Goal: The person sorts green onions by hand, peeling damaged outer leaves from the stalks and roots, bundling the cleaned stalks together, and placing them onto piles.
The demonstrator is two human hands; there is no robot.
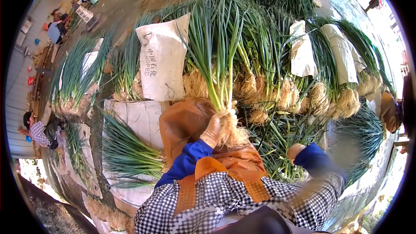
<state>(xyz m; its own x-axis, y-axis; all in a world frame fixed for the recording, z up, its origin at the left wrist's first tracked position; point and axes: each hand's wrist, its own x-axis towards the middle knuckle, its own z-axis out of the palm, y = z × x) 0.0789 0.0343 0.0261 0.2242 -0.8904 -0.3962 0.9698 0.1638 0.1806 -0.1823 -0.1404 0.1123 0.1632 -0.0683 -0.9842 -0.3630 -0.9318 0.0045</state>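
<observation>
My left hand (212,131) is closed around a bunch of green onions (223,84), gripping the pale stalks just above the roots. The bunch stands upright before my lap, its long leaves pointing away from me and its tangled, straw-coloured roots (233,133) hanging below the hand. My right hand (295,152) is to the right, low over loose green onion leaves (277,136). Only the back of that hand shows; its fingers are hidden. An orange-brown apron (184,119) covers my knees.
Several bundles of green onions (260,60) lie in a row ahead, roots towards me. White sacks, one printed SINOPEC (162,60), lie among them. A pile of green onions (130,154) rests on a sack at left, another (362,134) at right. Other people (39,130) sit at far left.
</observation>
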